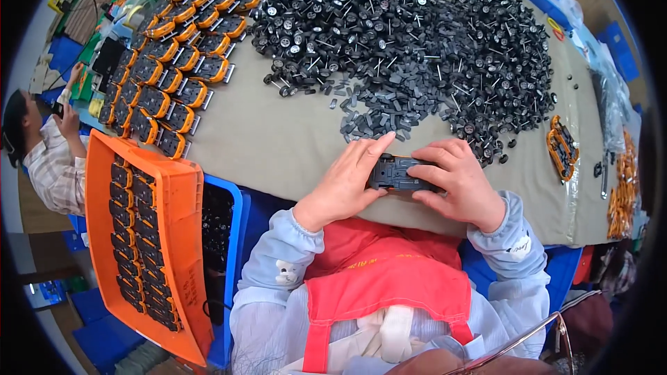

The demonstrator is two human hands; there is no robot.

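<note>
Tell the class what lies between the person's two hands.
The head view shows a black toy-car chassis held between the left hand and right hand.

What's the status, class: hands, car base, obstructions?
Left hand, right hand: both on black car base. Wheel pile beyond, not in the way.

You wear a bright red apron (389, 295) with small yellowish lettering across its folded front and two flat red straps (317, 347) running down from its corners. Beneath it is a pale blue top (267, 319), with cream cloth (394, 335) knotted at the middle. Your loose blue-grey sleeves gather at the wrists: the left sleeve (274, 246) bears a white bear-like figure (285, 272), the right sleeve (511, 219) a white patch (520, 247) with dark script. A thin metallic eyeglass frame (563, 330) curves along the lower right.
</note>
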